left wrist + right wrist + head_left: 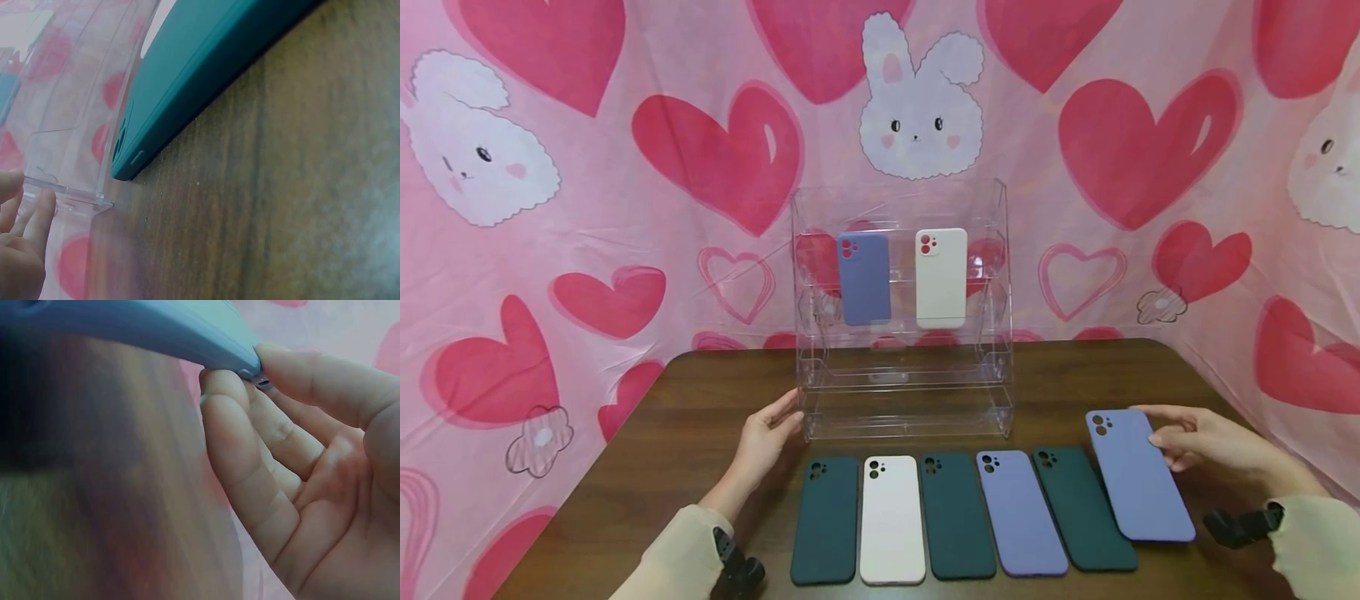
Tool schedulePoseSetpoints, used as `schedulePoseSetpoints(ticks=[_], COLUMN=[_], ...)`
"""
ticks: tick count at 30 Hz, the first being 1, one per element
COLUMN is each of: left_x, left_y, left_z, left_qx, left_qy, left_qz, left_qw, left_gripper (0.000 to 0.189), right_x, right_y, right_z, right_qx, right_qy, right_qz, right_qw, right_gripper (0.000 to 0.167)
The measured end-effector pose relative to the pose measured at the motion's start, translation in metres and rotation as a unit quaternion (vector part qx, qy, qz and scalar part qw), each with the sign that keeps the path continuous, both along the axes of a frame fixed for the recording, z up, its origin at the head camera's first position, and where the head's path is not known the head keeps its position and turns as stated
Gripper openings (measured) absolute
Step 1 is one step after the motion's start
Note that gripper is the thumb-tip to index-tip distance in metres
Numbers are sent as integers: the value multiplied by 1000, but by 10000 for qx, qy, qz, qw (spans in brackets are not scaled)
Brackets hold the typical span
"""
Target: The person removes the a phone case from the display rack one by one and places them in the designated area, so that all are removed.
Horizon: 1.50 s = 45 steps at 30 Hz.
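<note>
- A person's right hand (1213, 442) holds a lavender phone case (1138, 475) over the right part of a brown wood-grain tabletop (700, 408). The grip pinches the case's right edge, thumb on the outer face, fingers underneath.
- The lavender phone case slants, camera holes toward its far end. From the head view it overlaps part of its green neighbour; whether its near end touches anything, I cannot tell.
- The left hand (763, 437) is at the lower left side of a clear tiered rack (904, 432), its grip pinching the rack's edge between thumb and fingers.
- In the rack, a blue-violet case (865, 287) leans upright on the left and a white case (942, 287) on the right, with a gap between.
- In front of the rack, five cases lie flat in a row. Left to right: a dark green case (823, 525), a cream case (893, 525), a second green case (958, 525), a flat lavender case (1021, 517), a third green case (1078, 512).
- Behind hangs a pink backdrop (685, 58) of red hearts and white rabbits.
</note>
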<state>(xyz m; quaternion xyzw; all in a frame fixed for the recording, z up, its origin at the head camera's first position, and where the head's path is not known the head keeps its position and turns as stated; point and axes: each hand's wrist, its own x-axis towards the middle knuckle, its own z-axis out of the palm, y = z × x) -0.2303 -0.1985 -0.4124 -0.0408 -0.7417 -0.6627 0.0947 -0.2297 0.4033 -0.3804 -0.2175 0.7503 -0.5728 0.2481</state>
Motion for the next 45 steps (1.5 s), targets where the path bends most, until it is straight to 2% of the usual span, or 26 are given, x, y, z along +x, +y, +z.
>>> schedulePoseSetpoints(ticks=[4, 16, 19, 23, 31, 45], left_x=[0, -1, -1, -1, -1, -2], left_y=[1, 1, 1, 1, 1, -2], left_z=[2, 2, 2, 2, 2, -1], left_qx=[-35, -37, -65, -144, -122, -57], left_qy=[-13, -36, -55, -83, 105, -46], left_qz=[-2, -1, -17, -21, -51, -65], left_qw=[10000, 10000, 10000, 9999, 9999, 10000], left_gripper=[42, 42, 42, 43, 42, 43], right_x=[1, 0, 1, 4, 7, 8], right_y=[8, 14, 12, 6, -4, -7], right_z=[-5, -21, -23, -23, -17, -18], right_qx=[-317, -25, 189, 675, 1282, 1357], right_qy=[-520, -857, -686, -257, 185, 350], right_qz=[233, 413, 306, 4, -142, -135], right_qw=[9979, 9955, 9970, 9974, 9915, 9900], right_gripper=[50, 47, 39, 56, 57, 56])
